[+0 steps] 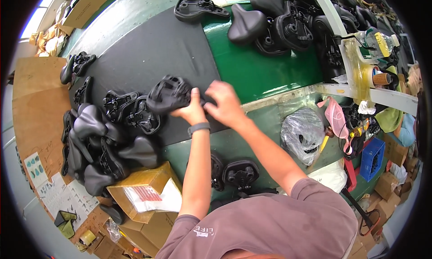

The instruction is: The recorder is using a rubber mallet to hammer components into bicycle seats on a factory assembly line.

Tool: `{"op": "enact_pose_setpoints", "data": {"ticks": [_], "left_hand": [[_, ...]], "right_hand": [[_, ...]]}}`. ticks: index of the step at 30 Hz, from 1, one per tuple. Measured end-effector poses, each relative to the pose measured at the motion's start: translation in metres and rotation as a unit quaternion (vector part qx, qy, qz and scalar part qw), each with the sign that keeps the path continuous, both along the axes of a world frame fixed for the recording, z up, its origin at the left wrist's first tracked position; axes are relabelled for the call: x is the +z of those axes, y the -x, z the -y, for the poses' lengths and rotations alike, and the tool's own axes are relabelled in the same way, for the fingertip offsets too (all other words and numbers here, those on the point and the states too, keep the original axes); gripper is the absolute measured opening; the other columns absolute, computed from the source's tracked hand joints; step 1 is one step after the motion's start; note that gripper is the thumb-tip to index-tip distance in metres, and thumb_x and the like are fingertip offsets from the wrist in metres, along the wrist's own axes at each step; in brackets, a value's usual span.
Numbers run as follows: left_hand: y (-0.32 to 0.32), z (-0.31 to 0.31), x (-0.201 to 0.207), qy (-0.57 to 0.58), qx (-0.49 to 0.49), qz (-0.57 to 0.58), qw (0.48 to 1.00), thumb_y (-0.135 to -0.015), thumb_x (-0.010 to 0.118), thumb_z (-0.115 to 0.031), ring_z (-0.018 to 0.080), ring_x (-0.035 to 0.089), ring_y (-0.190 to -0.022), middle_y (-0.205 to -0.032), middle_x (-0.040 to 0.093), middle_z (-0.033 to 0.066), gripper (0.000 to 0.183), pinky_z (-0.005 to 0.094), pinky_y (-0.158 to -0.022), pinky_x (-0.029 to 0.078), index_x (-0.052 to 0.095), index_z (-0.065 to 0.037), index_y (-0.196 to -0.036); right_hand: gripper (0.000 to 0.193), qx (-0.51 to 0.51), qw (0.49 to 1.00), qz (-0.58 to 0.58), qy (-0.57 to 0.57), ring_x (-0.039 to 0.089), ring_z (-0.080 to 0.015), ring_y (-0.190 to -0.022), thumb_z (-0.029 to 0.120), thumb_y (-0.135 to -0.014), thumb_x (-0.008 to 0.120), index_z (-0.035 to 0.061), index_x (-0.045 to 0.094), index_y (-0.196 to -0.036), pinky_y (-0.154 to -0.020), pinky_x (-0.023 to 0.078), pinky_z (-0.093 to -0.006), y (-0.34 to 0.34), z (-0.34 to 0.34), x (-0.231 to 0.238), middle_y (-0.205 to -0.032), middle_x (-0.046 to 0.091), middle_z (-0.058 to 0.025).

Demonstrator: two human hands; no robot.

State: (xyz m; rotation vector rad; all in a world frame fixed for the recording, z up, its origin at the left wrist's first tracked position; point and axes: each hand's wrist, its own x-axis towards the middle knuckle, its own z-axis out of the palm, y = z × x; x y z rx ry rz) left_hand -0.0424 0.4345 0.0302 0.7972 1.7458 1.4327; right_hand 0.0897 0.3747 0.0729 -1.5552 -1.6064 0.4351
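Observation:
A black bicycle saddle (164, 97) is held underside up over the dark mat, in my left hand (193, 109). My left thumb stands up along its near side, and the fingers are mostly hidden beneath it. My right hand (225, 104) is at the saddle's narrow nose, its fingers bent and smeared by motion. Whether it grips the nose, I cannot tell. Just left of the held saddle lie upturned saddles (143, 117) with their undersides showing. A heap of black saddles (92, 128) spreads farther left.
The dark mat (148, 47) covers part of the green table (270, 74). More saddles (247, 25) are piled at the far right. A white metal post (330, 16) rises beside them. A plastic-wrapped bundle (302, 133) lies right of my right arm; an open carton (148, 187) stands at near left.

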Motion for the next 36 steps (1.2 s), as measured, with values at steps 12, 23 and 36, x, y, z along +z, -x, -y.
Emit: {"op": "enact_pose_setpoints", "data": {"ticks": [12,23,36], "left_hand": [[0.127,0.093,-0.017,0.147,-0.244,-0.193,0.939,-0.076,0.087,-0.015,0.0395,0.066,-0.139,-0.159,0.060,0.0291,0.124,0.0444,-0.122,0.049,0.017,0.004,-0.177],[0.210,0.195,0.026,0.243,-0.280,-0.358,0.857,-0.094,0.088,-0.032,0.0528,0.054,-0.153,-0.168,0.048,0.0395,0.116,0.0497,-0.129,0.043,0.017,0.004,-0.179],[0.019,0.098,0.100,-0.129,-0.379,-0.390,0.829,-0.092,0.081,-0.010,0.0481,0.045,-0.159,-0.171,0.048,0.0290,0.081,0.0569,-0.133,0.036,0.049,0.005,-0.165]], "right_hand": [[0.116,-0.524,0.815,0.225,0.106,0.061,-0.0498,-0.136,0.055,-0.077,0.098,0.0045,0.045,-0.166,-0.113,0.052,-0.0625,-0.321,-0.054,0.008,-0.148,0.063,-0.0246],[0.110,-0.379,0.913,0.143,-0.046,0.059,-0.0454,-0.137,0.039,-0.068,0.104,0.0053,0.055,-0.160,-0.115,0.048,-0.0589,-0.249,0.022,0.021,-0.148,0.060,-0.0228],[0.033,-0.247,0.901,-0.336,0.119,0.077,-0.0261,-0.097,0.029,-0.106,0.082,0.0053,0.069,-0.124,-0.092,0.062,-0.0417,-0.172,0.121,0.042,-0.106,0.078,-0.0061]]}}
